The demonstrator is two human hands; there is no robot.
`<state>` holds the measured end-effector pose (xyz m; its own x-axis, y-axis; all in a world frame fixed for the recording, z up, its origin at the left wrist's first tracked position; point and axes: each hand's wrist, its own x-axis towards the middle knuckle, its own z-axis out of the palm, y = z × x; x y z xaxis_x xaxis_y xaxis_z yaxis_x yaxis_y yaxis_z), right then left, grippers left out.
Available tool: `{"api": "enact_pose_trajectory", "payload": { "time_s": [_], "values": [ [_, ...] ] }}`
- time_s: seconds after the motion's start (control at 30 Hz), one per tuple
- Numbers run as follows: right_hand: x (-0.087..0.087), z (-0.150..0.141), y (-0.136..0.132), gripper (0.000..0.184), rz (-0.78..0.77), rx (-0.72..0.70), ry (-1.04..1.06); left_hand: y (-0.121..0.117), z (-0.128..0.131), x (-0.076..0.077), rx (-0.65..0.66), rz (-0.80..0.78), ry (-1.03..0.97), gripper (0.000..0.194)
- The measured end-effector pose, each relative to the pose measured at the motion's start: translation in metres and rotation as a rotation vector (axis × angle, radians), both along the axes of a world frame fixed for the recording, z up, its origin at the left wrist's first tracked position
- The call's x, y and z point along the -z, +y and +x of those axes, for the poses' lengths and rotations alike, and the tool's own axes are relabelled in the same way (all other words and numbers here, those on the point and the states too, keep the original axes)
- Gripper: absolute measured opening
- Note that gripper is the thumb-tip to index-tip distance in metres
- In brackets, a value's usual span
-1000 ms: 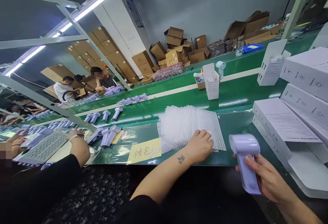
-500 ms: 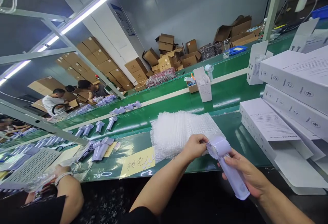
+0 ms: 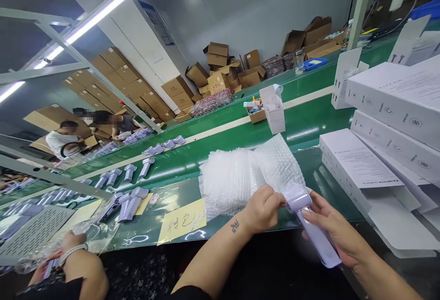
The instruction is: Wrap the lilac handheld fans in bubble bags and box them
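Observation:
My right hand (image 3: pixel 332 229) grips the handle of a lilac handheld fan (image 3: pixel 311 226), its round head pointing up and left. My left hand (image 3: pixel 263 208) pinches the open edge of a clear bubble-wrap bag (image 3: pixel 280 165), which is lifted off the stack and sits over the fan's head. The stack of bubble-wrap bags (image 3: pixel 228 178) lies on the green bench just behind my hands.
White product boxes (image 3: pixel 392 121) are stacked at the right, one lying open by the bench edge. Lilac fans (image 3: pixel 132 199) and a yellow paper note (image 3: pixel 182 222) lie left. A co-worker's hand (image 3: pixel 68 245) works at lower left. An upright white box (image 3: pixel 273 107) stands on the green conveyor.
My left hand has lifted one bubble-wrap bag off the stack. My right hand has brought the fan up and left, so its head now meets the bag's opening.

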<state>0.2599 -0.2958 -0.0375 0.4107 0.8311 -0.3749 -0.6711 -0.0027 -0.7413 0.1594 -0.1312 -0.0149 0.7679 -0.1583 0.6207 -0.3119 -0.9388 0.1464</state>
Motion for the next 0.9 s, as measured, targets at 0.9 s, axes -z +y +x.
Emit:
{"api": "enact_pose_trajectory", "payload": {
  "time_s": [0.9],
  "values": [
    [-0.025,-0.003,0.010,0.035,-0.026,0.171,0.094,-0.002,0.013,0.022,-0.288,-0.115,-0.156,0.016]
  ]
}}
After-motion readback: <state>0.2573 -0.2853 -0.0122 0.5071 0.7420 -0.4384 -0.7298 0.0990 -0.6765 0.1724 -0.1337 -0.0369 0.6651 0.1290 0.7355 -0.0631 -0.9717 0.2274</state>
